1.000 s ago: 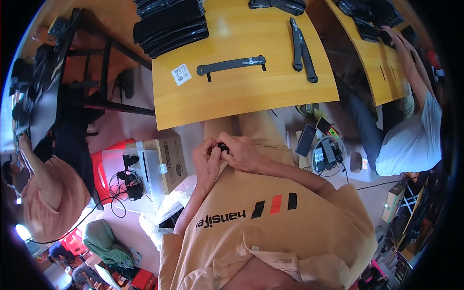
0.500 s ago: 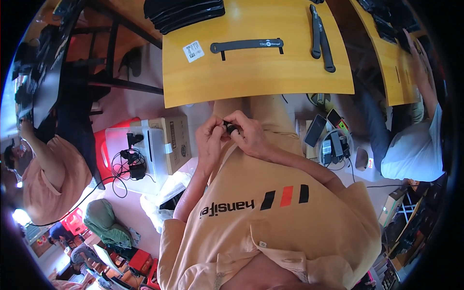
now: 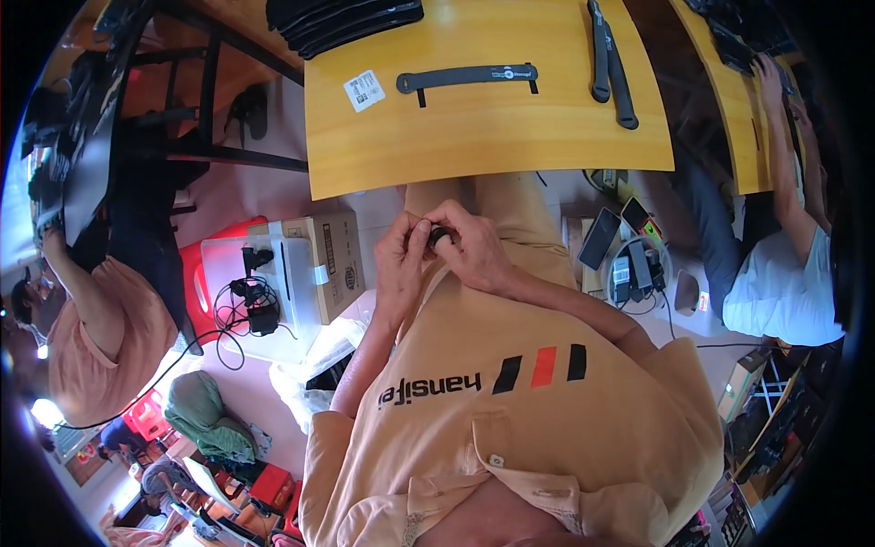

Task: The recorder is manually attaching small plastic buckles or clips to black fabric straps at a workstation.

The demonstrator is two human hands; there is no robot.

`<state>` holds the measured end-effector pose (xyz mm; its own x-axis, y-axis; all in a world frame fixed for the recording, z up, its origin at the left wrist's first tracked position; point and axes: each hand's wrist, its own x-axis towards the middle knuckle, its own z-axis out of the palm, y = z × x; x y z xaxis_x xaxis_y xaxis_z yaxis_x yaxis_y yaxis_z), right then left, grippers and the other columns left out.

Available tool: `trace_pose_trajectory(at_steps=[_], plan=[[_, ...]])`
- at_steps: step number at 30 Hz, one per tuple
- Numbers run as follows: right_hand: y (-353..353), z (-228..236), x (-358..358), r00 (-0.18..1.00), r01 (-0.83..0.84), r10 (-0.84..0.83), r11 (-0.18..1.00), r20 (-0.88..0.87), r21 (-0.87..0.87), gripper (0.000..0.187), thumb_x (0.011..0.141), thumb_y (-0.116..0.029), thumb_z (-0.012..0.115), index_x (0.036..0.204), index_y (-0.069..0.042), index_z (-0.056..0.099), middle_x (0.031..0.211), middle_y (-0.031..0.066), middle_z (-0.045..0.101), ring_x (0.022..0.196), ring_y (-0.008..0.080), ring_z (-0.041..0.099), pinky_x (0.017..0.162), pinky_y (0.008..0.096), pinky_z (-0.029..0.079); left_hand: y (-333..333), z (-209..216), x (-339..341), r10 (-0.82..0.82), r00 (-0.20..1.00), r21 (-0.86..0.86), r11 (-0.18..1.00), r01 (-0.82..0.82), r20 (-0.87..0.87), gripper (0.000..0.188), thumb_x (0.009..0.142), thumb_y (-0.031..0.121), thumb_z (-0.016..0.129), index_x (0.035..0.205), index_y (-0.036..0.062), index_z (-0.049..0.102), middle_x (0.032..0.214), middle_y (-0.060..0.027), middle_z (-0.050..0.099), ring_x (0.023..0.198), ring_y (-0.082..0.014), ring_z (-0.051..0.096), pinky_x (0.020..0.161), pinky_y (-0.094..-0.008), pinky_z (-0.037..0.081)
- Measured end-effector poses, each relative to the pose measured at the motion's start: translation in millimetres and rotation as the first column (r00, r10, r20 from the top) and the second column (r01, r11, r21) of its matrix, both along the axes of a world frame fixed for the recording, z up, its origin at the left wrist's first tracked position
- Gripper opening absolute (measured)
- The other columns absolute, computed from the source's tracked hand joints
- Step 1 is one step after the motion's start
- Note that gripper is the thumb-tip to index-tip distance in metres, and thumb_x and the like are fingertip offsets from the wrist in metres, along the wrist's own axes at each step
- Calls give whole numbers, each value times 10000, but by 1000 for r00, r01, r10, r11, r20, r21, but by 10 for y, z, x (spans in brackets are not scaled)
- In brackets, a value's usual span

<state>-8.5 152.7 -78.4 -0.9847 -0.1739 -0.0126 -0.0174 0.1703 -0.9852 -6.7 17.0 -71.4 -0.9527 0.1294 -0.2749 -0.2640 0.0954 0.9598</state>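
Observation:
Close together over my lap, just below the table edge, are my left hand [image 3: 399, 260] and my right hand [image 3: 476, 253]. A small black looped piece [image 3: 438, 236], like a rolled strap, is mostly covered by my fingers; its exact kind is not clear. The fingers of my right hand curl round it, and my left fingertips are pinched against its near-hidden left side. On the table [image 3: 492, 146] lies a dark grey strap [image 3: 467, 77] with a hole at one end, across two short black marks. Two similar straps [image 3: 612, 77] overlap at the right.
A stack of black items [image 3: 346, 25] sits at the table's far left, near a white label [image 3: 364, 91]. Left of my legs are a cardboard box [image 3: 339, 260] and a translucent bin lid with black cables [image 3: 255, 305]. Phones [image 3: 599, 239] lie right; co-workers sit on both sides.
My fingers have closed further over the black piece, so less of it shows. My hands stay in nearly the same place. The view has shifted slightly; the right-hand co-worker's arms have moved.

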Motion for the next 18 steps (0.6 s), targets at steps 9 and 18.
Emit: trace_pose_trajectory(at_steps=[9,18], plan=[[4,-76,-77,999,52,-53,993,-2,-108,219,738,16,488,957,18,500,788,180,616,712,264,641,658,349,510,152,67,-66,148,971,-200,962,-186,-189,117,899,114,512,839,15,496,622,-39,506,547,-91,467,532,-243,418],[212,425,-286,948,236,-48,771,316,-591,179,902,-32,375,1041,-1,484,921,92,603,780,135,626,696,252,528,-62,320,144,-351,936,-224,916,334,-40,343,817,148,602,1091,-3,463,844,-86,583,734,-134,570,646,-277,461]])
